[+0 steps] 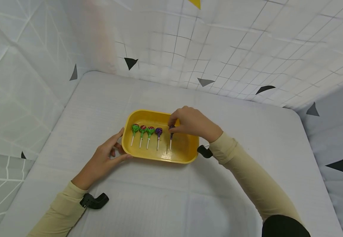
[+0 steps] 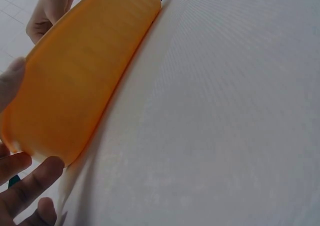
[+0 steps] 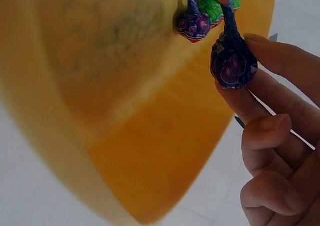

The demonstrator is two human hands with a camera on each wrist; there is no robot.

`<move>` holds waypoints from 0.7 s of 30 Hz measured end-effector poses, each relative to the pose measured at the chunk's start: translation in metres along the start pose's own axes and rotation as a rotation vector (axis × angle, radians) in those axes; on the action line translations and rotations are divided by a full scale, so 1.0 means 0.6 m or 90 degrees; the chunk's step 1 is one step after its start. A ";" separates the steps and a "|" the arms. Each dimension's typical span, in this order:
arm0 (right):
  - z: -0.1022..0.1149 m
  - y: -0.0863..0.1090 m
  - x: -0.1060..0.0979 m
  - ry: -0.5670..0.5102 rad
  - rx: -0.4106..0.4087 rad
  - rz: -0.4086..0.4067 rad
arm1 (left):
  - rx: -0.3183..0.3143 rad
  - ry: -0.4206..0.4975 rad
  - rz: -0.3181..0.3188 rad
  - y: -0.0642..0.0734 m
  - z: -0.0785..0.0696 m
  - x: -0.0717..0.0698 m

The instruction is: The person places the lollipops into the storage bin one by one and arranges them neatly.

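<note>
A shallow yellow plastic tray (image 1: 184, 149) rests on the white table. Four-sided with rounded corners, it holds a row of wrapped lollipops: green-and-red ones (image 1: 150, 131) on the left, then a purple one (image 1: 158, 131). My right hand (image 1: 196, 123) pinches another purple lollipop (image 3: 233, 61) by its wrapped head, between thumb and fingertips. Its white stick points toward the near side of the tray, over the tray's right half. My left hand (image 1: 103, 158) holds the tray's left end, thumb at the near edge and fingers along the left side.
The white table (image 1: 147, 204) stretches around the tray. White sheets with grid lines (image 1: 233, 49) stand behind and at the sides, bearing black, grey and yellow shapes. A dark camera mount (image 1: 94, 200) sits on the left wrist, another (image 1: 204, 151) on the right.
</note>
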State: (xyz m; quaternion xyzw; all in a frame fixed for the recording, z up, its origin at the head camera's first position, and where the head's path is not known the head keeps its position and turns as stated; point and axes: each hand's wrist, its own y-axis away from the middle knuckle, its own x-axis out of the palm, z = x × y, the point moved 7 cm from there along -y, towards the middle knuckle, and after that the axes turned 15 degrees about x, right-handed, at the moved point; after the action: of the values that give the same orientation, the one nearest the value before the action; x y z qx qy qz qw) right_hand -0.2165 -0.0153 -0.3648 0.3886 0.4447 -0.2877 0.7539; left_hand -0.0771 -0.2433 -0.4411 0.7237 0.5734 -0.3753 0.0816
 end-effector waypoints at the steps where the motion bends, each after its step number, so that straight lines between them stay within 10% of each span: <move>1: 0.002 -0.002 0.001 0.002 -0.002 0.001 | 0.001 0.000 -0.001 0.000 0.000 0.000; 21: 0.032 -0.040 0.027 0.075 0.038 0.040 | 0.001 0.008 0.000 0.000 0.001 -0.001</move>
State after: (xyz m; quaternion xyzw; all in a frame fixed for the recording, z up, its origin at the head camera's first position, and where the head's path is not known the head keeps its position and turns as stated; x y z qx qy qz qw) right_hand -0.2194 -0.0458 -0.3816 0.4407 0.4669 -0.2541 0.7233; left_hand -0.0777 -0.2440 -0.4415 0.7262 0.5737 -0.3708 0.0776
